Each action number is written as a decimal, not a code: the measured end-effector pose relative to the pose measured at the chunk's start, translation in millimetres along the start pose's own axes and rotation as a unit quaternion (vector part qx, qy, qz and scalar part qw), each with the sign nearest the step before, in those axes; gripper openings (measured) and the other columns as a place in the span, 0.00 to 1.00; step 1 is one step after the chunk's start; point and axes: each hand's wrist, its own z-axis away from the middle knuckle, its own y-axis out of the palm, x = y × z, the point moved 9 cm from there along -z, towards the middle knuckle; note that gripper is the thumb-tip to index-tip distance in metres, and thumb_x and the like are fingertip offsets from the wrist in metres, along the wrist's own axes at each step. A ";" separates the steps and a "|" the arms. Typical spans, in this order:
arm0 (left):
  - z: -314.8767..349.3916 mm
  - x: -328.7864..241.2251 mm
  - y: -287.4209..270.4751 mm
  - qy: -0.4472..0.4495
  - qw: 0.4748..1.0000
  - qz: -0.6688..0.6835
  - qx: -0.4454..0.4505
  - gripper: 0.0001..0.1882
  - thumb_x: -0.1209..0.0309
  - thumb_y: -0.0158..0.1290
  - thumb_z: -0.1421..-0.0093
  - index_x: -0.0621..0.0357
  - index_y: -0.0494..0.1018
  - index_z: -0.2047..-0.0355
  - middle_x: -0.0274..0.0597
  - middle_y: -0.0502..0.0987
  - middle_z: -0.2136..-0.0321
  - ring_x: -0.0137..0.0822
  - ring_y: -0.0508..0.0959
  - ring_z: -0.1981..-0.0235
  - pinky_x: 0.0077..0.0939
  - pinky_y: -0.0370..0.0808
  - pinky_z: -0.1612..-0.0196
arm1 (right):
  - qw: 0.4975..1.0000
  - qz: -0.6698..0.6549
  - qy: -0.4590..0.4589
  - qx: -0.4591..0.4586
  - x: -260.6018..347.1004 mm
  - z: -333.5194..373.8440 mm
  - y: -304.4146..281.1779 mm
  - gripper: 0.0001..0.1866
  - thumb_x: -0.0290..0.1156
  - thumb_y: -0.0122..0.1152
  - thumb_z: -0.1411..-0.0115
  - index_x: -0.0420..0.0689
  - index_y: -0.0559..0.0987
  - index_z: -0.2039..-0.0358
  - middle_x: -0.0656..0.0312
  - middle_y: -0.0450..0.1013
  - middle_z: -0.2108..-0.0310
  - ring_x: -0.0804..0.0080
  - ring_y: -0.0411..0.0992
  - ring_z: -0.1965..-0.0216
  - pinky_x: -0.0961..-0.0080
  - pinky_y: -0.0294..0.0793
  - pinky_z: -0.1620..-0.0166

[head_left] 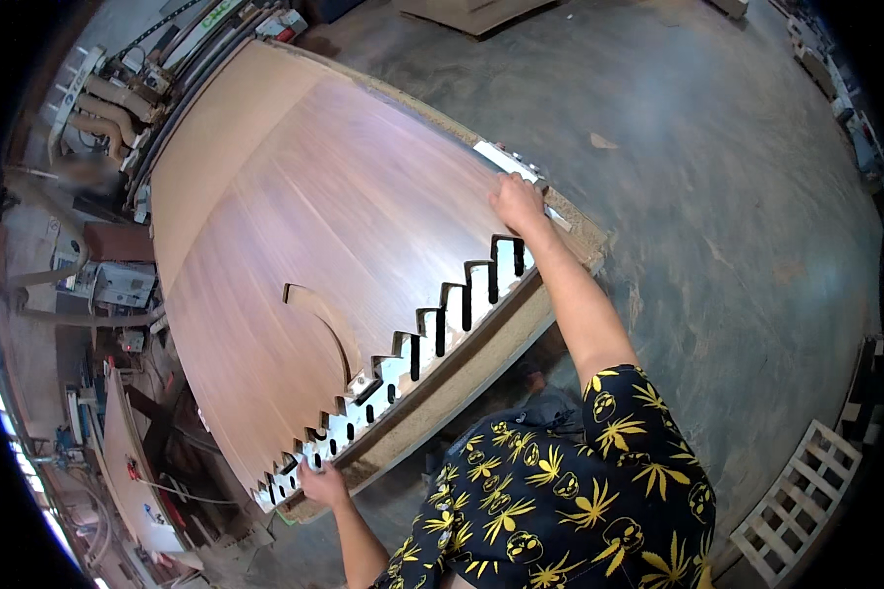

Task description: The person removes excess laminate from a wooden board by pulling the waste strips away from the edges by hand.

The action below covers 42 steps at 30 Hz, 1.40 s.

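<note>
A large wood-grain panel lies across a machine bed in front of me. Its near edge is cut into step-like notches, and a white strip with black slots shows beneath them. My right hand is closed over the panel's right edge near the corner, fingers curled. At the near left, my left hand grips the notched edge, its fingertips partly hidden. A curved slot is cut through the panel, with a small metal piece at its near end.
A dusty bed edge runs between the panel and my body. White guide pieces sit along the bed's right side. Machine hoses stand at the far left, another board at the near left. A slatted pallet lies on the floor at right.
</note>
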 end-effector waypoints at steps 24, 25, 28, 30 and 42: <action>33.5 -162.2 -17.6 0.114 0.989 -0.006 0.091 0.23 0.66 0.59 0.47 0.54 0.74 0.49 0.51 0.68 0.44 0.52 0.66 0.41 0.48 0.59 0.38 | 0.989 -0.042 -0.092 0.110 -14.5 -37.8 -7.1 0.13 0.33 0.66 0.44 0.39 0.81 0.60 0.47 0.74 0.54 0.49 0.75 0.51 0.56 0.75 0.50; 33.3 -165.4 -17.8 0.112 0.989 -0.004 0.093 0.22 0.66 0.59 0.47 0.54 0.75 0.50 0.51 0.68 0.44 0.52 0.66 0.41 0.48 0.59 0.38 | 0.988 -0.055 -0.093 0.112 -15.0 -39.6 -8.5 0.12 0.31 0.65 0.44 0.39 0.82 0.61 0.48 0.74 0.53 0.49 0.75 0.51 0.56 0.75 0.50; 34.6 -171.0 -18.0 0.112 0.989 -0.003 0.095 0.22 0.65 0.59 0.46 0.54 0.75 0.50 0.51 0.69 0.45 0.51 0.67 0.41 0.48 0.60 0.39 | 0.987 -0.050 -0.082 0.131 -16.4 -41.4 -9.4 0.15 0.32 0.67 0.44 0.43 0.82 0.56 0.48 0.75 0.55 0.48 0.74 0.52 0.55 0.73 0.49; 36.4 -172.4 -12.3 0.118 0.989 -0.006 0.095 0.22 0.65 0.59 0.46 0.54 0.76 0.51 0.51 0.69 0.45 0.51 0.68 0.42 0.48 0.61 0.39 | 0.985 -0.045 -0.091 0.141 -18.0 -45.4 -5.5 0.17 0.30 0.67 0.44 0.43 0.81 0.53 0.47 0.75 0.54 0.49 0.74 0.51 0.57 0.73 0.48; 60.2 -134.7 -5.4 0.069 0.988 -0.044 0.133 0.23 0.63 0.60 0.48 0.51 0.76 0.50 0.49 0.69 0.43 0.51 0.68 0.42 0.48 0.61 0.39 | 0.959 -0.200 -0.075 0.185 -50.7 -15.4 -19.9 0.23 0.28 0.67 0.44 0.40 0.78 0.47 0.48 0.73 0.46 0.53 0.71 0.44 0.61 0.69 0.41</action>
